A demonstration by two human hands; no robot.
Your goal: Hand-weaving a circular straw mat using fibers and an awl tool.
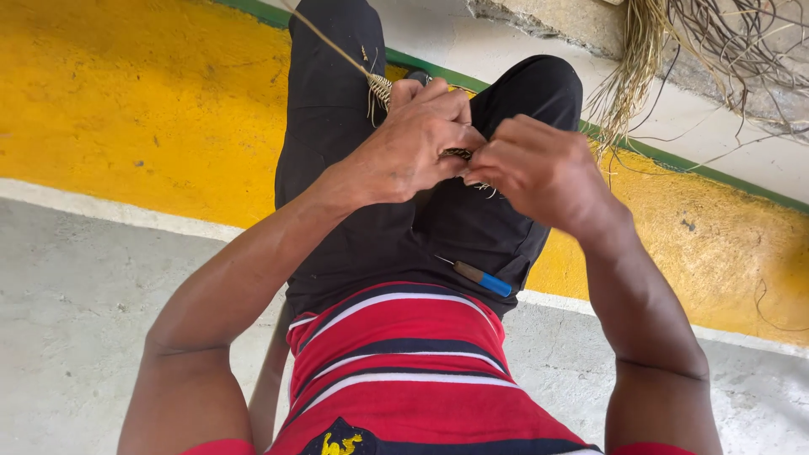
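My left hand (417,139) and my right hand (535,168) meet over my lap, both pinched on a thin woven strand of dry tan fibre (381,86). The braided part runs from under my left fingers up and to the left, ending in a long bare straw. Most of the weave between my fingers is hidden. A small tool with a blue handle and a metal tip (479,276) lies on my black shorts (337,168), below my hands.
I sit on a grey concrete ledge (76,312) above a yellow painted floor (143,101) with a green stripe. A bundle of loose dry fibres (666,59) hangs at the top right beside a white surface.
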